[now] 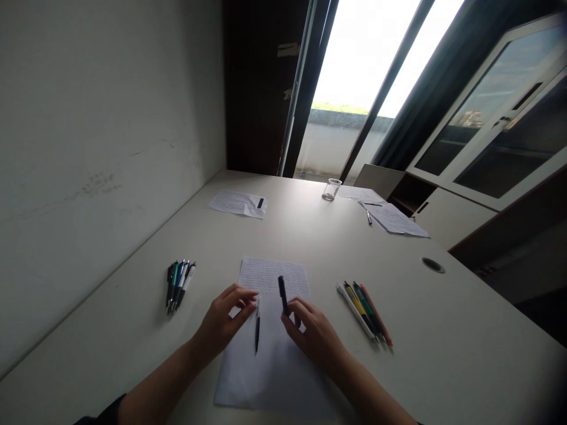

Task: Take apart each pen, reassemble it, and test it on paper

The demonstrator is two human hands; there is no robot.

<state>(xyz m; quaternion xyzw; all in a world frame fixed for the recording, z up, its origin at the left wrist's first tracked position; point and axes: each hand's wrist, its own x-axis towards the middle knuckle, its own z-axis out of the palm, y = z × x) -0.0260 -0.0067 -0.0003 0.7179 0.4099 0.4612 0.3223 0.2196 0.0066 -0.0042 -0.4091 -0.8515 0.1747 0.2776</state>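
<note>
A sheet of paper [270,366] with handwriting on its upper half lies on the white table [310,242] in front of me. My left hand [224,321] pinches the top of a thin pen part [257,330] that points down over the paper. My right hand [312,333] grips a black pen barrel [282,293], which sticks up and away from me. The two hands are a short way apart above the sheet.
Several pens [178,286] lie bundled at the left, several coloured pens [364,313] at the right. Further back are a written sheet [237,203], a small glass [331,189], more papers with a pen [392,217], and a cable hole [433,265]. A wall runs along the left.
</note>
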